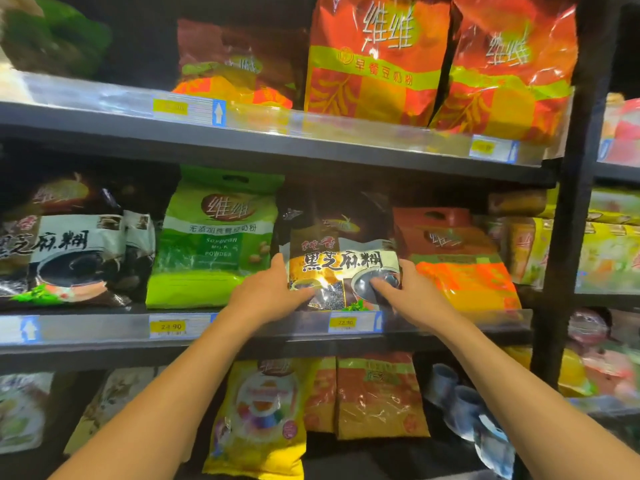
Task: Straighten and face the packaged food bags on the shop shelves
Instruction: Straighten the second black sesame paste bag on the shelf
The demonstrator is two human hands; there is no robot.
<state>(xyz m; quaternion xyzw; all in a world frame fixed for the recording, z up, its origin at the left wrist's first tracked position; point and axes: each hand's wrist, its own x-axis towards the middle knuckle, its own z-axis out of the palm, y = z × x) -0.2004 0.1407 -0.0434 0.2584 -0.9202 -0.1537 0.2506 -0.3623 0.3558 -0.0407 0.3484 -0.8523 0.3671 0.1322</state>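
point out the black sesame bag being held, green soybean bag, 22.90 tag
black sesame paste bag [341, 261], head view, printed title
green soybean milk powder bag [214, 244], head view, front middle
22.90 price tag [342, 322], head view, yellow label

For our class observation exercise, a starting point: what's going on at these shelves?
A person is handling a dark sesame-paste bag on the middle shelf. The left hand holds its left edge and the right hand holds its right edge. The bag's printed front faces out, and it sits between a green bag and an orange bag.
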